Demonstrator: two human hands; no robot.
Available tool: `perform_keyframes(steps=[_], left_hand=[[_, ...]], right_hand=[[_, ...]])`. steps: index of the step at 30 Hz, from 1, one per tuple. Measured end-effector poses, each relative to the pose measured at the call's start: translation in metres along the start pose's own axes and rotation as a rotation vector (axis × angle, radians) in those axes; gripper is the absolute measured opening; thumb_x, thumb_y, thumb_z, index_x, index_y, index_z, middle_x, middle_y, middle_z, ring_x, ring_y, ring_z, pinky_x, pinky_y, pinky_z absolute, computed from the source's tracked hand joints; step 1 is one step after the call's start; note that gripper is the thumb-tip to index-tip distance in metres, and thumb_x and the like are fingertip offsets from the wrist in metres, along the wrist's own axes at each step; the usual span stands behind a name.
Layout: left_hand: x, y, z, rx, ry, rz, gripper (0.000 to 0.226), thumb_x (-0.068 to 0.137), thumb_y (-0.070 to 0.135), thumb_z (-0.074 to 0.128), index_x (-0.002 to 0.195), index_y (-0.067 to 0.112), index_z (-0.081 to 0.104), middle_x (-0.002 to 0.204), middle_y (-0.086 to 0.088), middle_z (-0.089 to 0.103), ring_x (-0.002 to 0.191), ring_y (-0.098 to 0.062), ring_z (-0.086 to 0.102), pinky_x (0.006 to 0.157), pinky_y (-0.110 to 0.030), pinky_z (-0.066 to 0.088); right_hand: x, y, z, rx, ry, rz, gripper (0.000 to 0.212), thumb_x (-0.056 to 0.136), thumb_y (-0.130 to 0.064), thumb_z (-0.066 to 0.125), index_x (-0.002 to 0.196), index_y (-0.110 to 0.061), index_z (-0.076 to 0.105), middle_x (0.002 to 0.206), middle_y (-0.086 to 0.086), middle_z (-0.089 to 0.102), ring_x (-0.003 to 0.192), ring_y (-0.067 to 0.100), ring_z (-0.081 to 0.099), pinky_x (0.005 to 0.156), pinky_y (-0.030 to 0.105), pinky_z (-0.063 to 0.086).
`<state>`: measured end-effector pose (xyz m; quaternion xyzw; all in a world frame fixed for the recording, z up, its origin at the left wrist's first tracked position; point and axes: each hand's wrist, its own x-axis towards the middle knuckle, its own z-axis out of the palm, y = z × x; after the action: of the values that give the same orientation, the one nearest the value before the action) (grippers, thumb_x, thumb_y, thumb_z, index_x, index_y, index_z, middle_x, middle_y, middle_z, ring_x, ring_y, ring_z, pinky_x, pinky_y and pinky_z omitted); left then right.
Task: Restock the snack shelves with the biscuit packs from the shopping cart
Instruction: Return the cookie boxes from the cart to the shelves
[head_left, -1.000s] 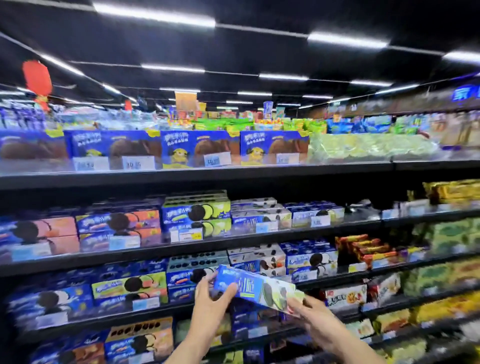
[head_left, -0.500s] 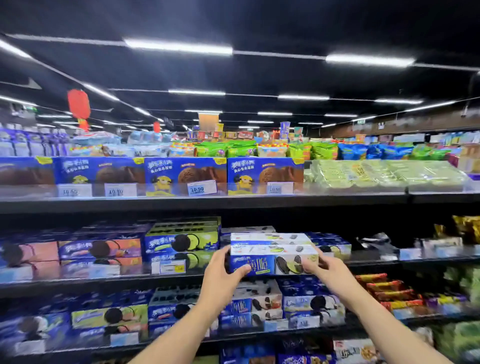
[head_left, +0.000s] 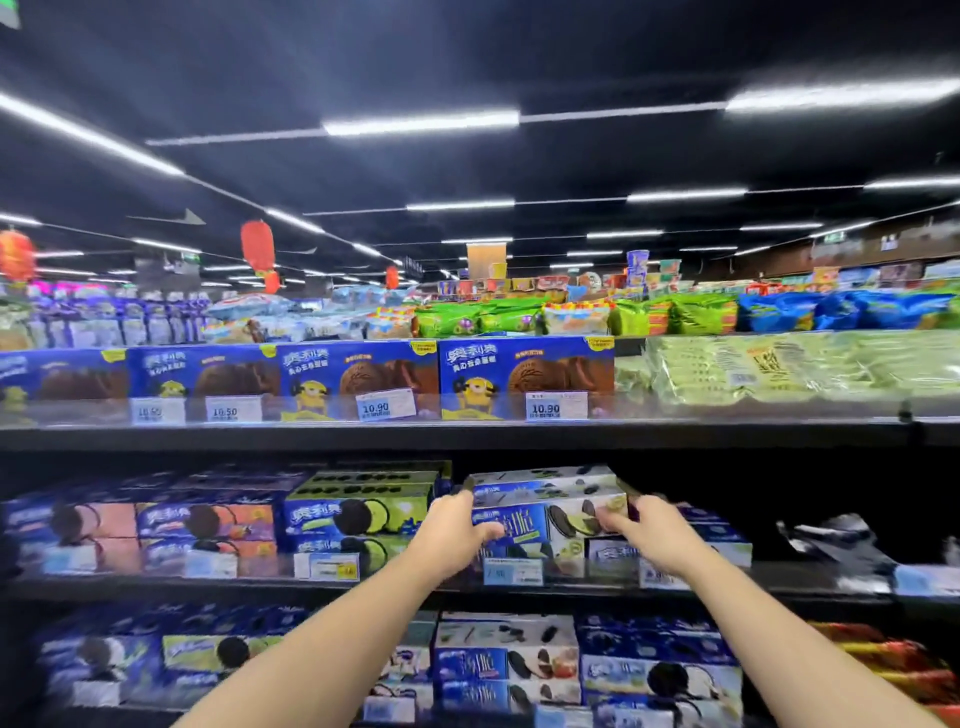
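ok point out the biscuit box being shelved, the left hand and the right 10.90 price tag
biscuit box (head_left: 550, 519), head view, middle of front face
left hand (head_left: 451, 530), head view, back of hand
right 10.90 price tag (head_left: 556, 406), head view, middle of label

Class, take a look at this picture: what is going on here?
A person is stocking a shop's biscuit shelves. The left hand and right hand grip the two ends of one blue and white biscuit box, held level at the middle shelf, just right of the green boxes.
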<state>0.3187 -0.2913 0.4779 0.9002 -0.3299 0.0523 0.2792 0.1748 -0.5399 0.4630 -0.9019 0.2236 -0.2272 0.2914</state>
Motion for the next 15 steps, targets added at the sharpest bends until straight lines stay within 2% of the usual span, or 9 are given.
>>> perform_keyframes(steps=[3,6,7,8,9,10,11,13,15], left_hand=[[0.011,0.002,-0.005,0.193,-0.083,-0.019,0.044,0.091,0.053,0.066,0.091,0.013,0.05,0.091,-0.007,0.056,0.083,-0.025,0.054,0.067,-0.032,0.038],[0.023,0.004,-0.009,0.477,-0.116,0.041,0.047,0.093,0.058,0.059,0.095,0.011,0.058,0.1,-0.013,0.066,0.097,-0.033,0.061,0.074,-0.036,0.046],[0.024,0.005,-0.01,0.587,-0.097,0.064,0.05,0.094,0.059,0.056,0.103,0.01,0.062,0.109,-0.016,0.067,0.105,-0.035,0.06,0.082,-0.039,0.047],[0.024,0.006,-0.01,0.689,-0.074,0.084,0.053,0.094,0.06,0.054,0.11,0.01,0.064,0.116,-0.017,0.066,0.112,-0.037,0.057,0.089,-0.042,0.045],[0.024,0.005,-0.009,0.77,-0.053,0.098,0.054,0.095,0.059,0.052,0.117,0.01,0.065,0.121,-0.017,0.065,0.12,-0.038,0.052,0.096,-0.045,0.042],[0.025,0.004,-0.007,0.833,-0.035,0.111,0.052,0.096,0.056,0.052,0.121,0.011,0.065,0.125,-0.016,0.064,0.126,-0.038,0.047,0.101,-0.047,0.038],[0.025,0.003,-0.005,0.88,-0.021,0.122,0.049,0.097,0.052,0.052,0.123,0.012,0.064,0.129,-0.015,0.063,0.132,-0.038,0.043,0.106,-0.05,0.034],[0.024,0.001,-0.004,0.935,0.004,0.122,0.04,0.097,0.04,0.055,0.125,0.013,0.065,0.134,-0.015,0.06,0.14,-0.038,0.034,0.111,-0.053,0.028],[0.02,0.0,-0.003,0.943,0.025,0.106,0.035,0.095,0.029,0.058,0.125,0.012,0.064,0.134,-0.014,0.058,0.138,-0.038,0.035,0.109,-0.052,0.029]], right_hand=[[0.011,0.002,0.011,-0.08,-0.086,0.037,0.062,0.092,-0.063,0.054,0.101,-0.003,0.067,0.059,0.004,0.052,0.056,0.02,0.05,0.053,0.033,0.029],[0.014,0.003,0.019,-0.109,-0.109,0.023,0.059,0.096,-0.056,0.054,0.139,-0.015,0.051,0.067,0.006,0.058,0.057,0.018,0.05,0.05,0.031,0.033],[0.014,0.001,0.019,-0.11,-0.123,0.007,0.06,0.097,-0.054,0.055,0.145,-0.019,0.046,0.071,0.007,0.062,0.061,0.018,0.054,0.052,0.029,0.037],[0.015,0.0,0.02,-0.11,-0.143,-0.009,0.062,0.097,-0.053,0.056,0.149,-0.024,0.04,0.085,0.009,0.068,0.073,0.02,0.06,0.061,0.028,0.044],[0.017,-0.002,0.021,-0.108,-0.16,-0.024,0.065,0.097,-0.05,0.057,0.153,-0.029,0.034,0.107,0.011,0.07,0.096,0.024,0.064,0.078,0.03,0.051],[0.018,-0.003,0.023,-0.114,-0.164,-0.03,0.068,0.097,-0.048,0.058,0.156,-0.033,0.027,0.13,0.012,0.063,0.118,0.029,0.058,0.096,0.035,0.048],[0.018,-0.005,0.026,-0.121,-0.165,-0.032,0.07,0.097,-0.045,0.058,0.157,-0.035,0.024,0.143,0.011,0.054,0.13,0.032,0.05,0.105,0.037,0.044],[0.018,-0.011,0.034,-0.121,-0.168,-0.031,0.068,0.098,-0.036,0.057,0.157,-0.034,0.024,0.147,0.011,0.05,0.129,0.033,0.051,0.099,0.031,0.045],[0.019,-0.015,0.043,-0.157,-0.159,-0.035,0.064,0.099,-0.028,0.054,0.157,-0.03,0.027,0.137,0.014,0.058,0.122,0.031,0.055,0.089,0.029,0.044]])
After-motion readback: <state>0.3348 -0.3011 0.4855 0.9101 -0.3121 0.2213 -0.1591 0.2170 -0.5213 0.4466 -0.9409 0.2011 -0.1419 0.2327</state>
